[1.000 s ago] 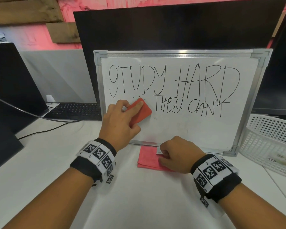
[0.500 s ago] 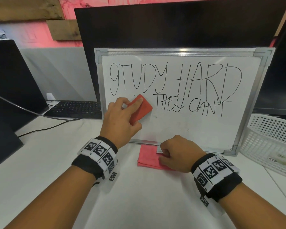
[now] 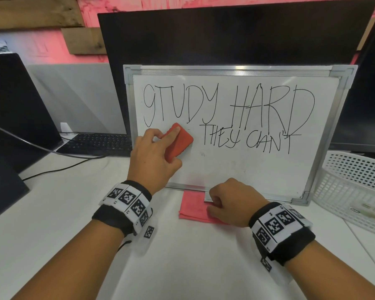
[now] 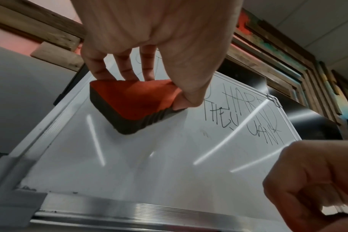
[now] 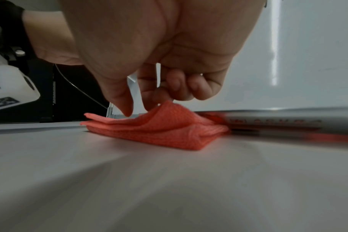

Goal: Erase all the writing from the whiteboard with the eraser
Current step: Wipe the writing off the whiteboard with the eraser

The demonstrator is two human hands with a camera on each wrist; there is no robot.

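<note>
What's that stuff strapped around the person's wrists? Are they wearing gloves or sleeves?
No gloves or sleeves: both forearms are bare. The left hand and right hand each have a black wristband with a white band on top, printed with square black-and-white coded markers. A small white tag with another marker hangs below each band.

**Reds, whites and black ink around the whiteboard**

The whiteboard (image 3: 236, 165) has a white face in a silver-grey frame, with black handwriting (image 3: 225, 109) across its upper half. On its left part sits the eraser (image 3: 180, 140), orange-red on top and, in the left wrist view, what looks like dark grey below. Under the board's lower edge lies a coral-pink cloth (image 3: 193, 207) with a fine waffle weave. Right of the board stands a white perforated basket (image 3: 353, 180). The wrist bands (image 3: 128, 200) are black with black-and-white square markers
</note>
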